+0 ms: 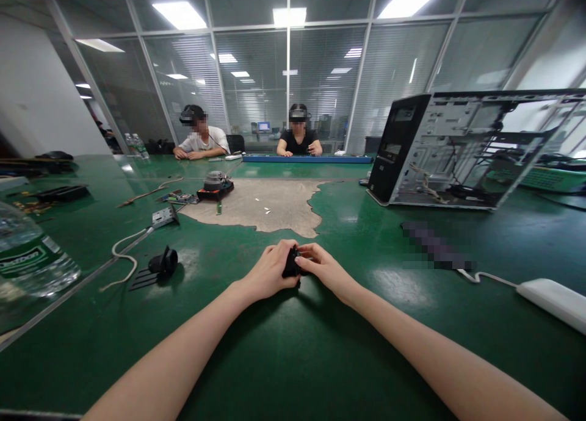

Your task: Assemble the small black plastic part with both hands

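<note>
Between my two hands is a small black part (292, 263), held just above the green table; its exact kind is hidden by my fingers. My left hand (273, 267) is closed around its left side and top. From the right, my right hand (323, 267) pinches the same part with thumb and fingers. On the table to the left lies a black plastic piece (163, 262) with a round end and flat slats. A small metal module with a connector (165, 216) sits beyond it, joined to a pale cable (119, 250).
An opened computer case (403, 152) stands at the right. A heatsink with fan (216, 186) rests near a bare worn patch (274, 204). A water bottle (34, 256) is at left, a white power strip (553, 302) at right. Two people (298, 134) sit across the table.
</note>
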A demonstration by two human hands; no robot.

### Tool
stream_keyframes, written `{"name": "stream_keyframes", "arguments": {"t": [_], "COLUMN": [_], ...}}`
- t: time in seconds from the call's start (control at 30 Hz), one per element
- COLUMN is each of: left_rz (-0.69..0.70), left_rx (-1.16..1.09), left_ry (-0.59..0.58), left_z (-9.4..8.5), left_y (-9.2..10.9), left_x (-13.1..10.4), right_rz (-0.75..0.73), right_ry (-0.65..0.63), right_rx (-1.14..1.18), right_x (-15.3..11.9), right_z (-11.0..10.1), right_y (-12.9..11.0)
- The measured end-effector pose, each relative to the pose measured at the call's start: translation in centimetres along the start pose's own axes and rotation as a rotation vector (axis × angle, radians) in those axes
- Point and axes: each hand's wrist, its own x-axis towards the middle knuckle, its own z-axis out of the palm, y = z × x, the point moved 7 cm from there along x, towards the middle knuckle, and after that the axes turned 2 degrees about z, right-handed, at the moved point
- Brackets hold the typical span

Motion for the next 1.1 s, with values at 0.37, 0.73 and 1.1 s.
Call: {"name": "stream_keyframes", "arguments": {"t": [0.37, 0.73, 1.1], "left_rz": [0.004, 0.000, -0.007], "left_rx": [0.001, 0.001, -0.004], "left_ry": [0.007, 0.004, 0.005], "left_z": [0.1, 0.1, 0.0], "left_y": [-0.2, -0.1, -0.1], "left_x": [0.0, 0.0, 0.0], "right_rz": [-0.049, -0.042, -0.035], "right_ry": [-0.003, -0.066, -0.081], "right_rx": [0.000, 0.040, 0.035], "right_x": [-0.3, -0.6, -0.3], "right_z": [0.1, 0.4, 0.3], "right_y": [-0.6, -1.3, -0.5]}}
